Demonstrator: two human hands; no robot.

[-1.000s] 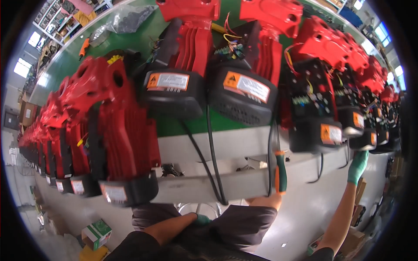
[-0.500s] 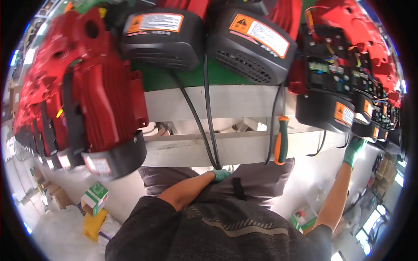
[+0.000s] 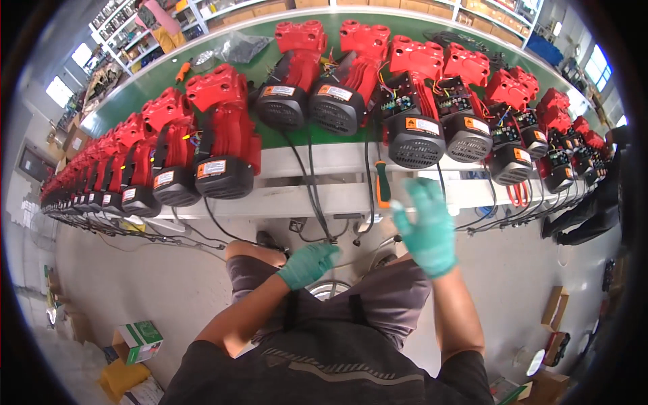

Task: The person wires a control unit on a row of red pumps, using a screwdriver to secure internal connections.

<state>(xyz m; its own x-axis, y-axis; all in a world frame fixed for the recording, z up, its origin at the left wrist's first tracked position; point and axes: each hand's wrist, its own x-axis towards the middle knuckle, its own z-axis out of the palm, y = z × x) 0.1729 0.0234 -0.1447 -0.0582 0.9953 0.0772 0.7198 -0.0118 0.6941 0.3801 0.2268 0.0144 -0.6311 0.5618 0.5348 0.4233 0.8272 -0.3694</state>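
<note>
My left hand [image 3: 309, 265], in a green glove, is over my lap with its fingers closed at the lower ends of black power cables [image 3: 314, 196]. These cables hang from two red motor units with black covers, the left one [image 3: 282, 108] and the right one [image 3: 335, 111]. My right hand [image 3: 430, 233], also gloved in green and a little blurred, is raised with its fingers apart and holds nothing. It is just right of a screwdriver [image 3: 383, 183] with an orange and green handle, which hangs at the bench's front edge. Above it sits a motor unit [image 3: 415, 138] with its wiring exposed.
Rows of similar red units [image 3: 138, 189] line the bench [image 3: 270, 138] on both sides. Another orange-handled tool [image 3: 183, 71] and a clear plastic bag [image 3: 243, 47] lie farther back. A green-and-white box [image 3: 138, 341] is on the floor. Another person [image 3: 162, 23] stands beyond the bench.
My right hand has come back from the far right side of the bench to near the screwdriver. My left hand has moved slightly left and up. The view has pulled back from the bench.
</note>
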